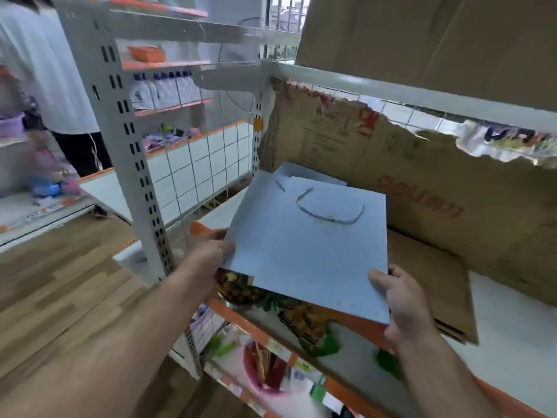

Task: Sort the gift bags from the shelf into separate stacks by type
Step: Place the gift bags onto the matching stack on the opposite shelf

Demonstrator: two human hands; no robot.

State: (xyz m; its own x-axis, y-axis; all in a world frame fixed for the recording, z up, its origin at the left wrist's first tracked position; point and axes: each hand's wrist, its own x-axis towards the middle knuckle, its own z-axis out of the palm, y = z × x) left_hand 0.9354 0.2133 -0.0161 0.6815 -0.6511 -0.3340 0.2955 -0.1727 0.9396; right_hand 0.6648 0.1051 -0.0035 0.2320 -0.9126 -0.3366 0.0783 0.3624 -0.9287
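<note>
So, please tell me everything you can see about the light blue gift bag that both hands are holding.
The light blue gift bag looks like matte paper, folded flat, with a twisted pale rope handle lying on its face and small, blurred gold print below it. It is tilted above the shelf. The left hand grips its left edge, the right hand its near right corner. Similar bags lie beneath it.

Left hand point(211, 251), right hand point(404, 303) (both gripping)

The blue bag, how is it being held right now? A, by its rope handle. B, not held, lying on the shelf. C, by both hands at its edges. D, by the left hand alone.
C: the left hand grips the blue bag's left edge and the right hand its near right corner; the rope handle lies untouched.
</note>
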